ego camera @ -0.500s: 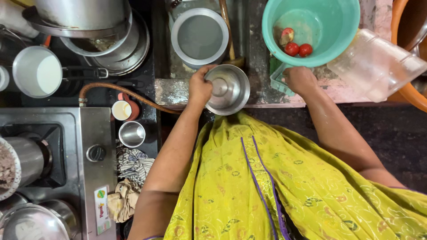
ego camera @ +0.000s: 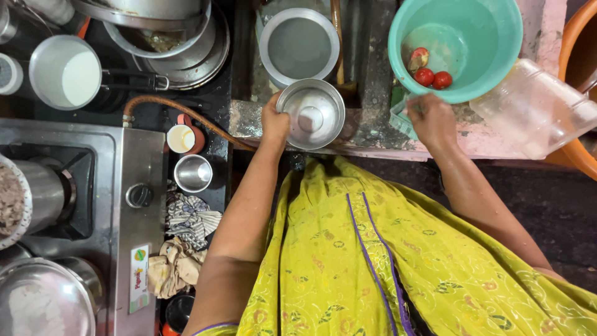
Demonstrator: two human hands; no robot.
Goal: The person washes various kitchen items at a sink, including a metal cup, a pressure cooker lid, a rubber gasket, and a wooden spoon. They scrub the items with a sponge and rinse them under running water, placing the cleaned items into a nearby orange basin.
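My left hand (ego camera: 275,122) grips the rim of a round steel bowl (ego camera: 314,113), held over the wet stone ledge in front of me. My right hand (ego camera: 431,118) rests on a small pale green scrub pad (ego camera: 400,116) at the foot of a teal plastic tub (ego camera: 457,43). Inside the tub lie two red tomatoes (ego camera: 433,78) and a cut tomato piece (ego camera: 418,58). A second steel pot (ego camera: 300,45) with water in it stands just beyond the bowl.
A steel gas stove (ego camera: 124,168) with pots fills the left, fed by an orange hose (ego camera: 180,111). A white saucepan (ego camera: 65,71), small cups (ego camera: 192,173) and crumpled cloths (ego camera: 186,218) lie beside it. A clear plastic container (ego camera: 535,109) and an orange tub (ego camera: 575,81) sit at right.
The view has shifted slightly. My right hand has moved up onto the green pad by the tub; my left hand still holds the bowl at the same spot.
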